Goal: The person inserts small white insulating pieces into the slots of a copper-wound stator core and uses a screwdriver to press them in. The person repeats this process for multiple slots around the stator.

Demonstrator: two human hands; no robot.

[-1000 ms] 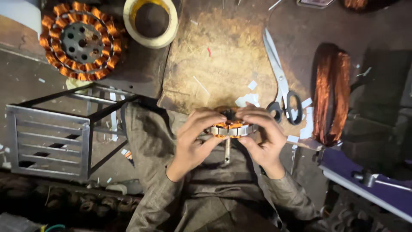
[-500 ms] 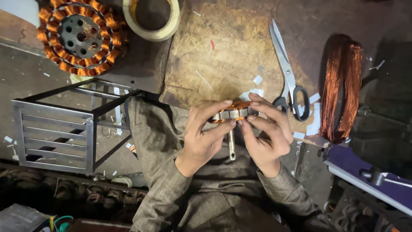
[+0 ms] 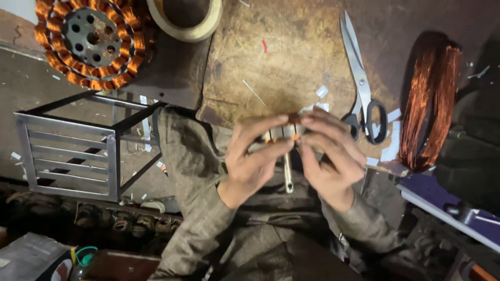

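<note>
My left hand (image 3: 251, 156) and my right hand (image 3: 329, 153) together grip a small motor armature (image 3: 284, 133) with copper windings and pale slot paper. Its steel shaft (image 3: 288, 174) points down toward my lap. Fingers of both hands wrap over the armature and hide most of it. I hold it just over the near edge of a worn brown work board (image 3: 281, 57). Grey-brown sleeves cover both forearms.
Scissors (image 3: 362, 78) lie on the board to the right. A coil of copper wire (image 3: 429, 104) lies further right. A large wound stator (image 3: 91, 41) and a tape roll (image 3: 187, 21) sit at the back left. A metal frame rack (image 3: 73, 151) stands left.
Both hands with the armature have shifted slightly right and further from me, toward the board's edge. My fingers have closed more over the windings.
</note>
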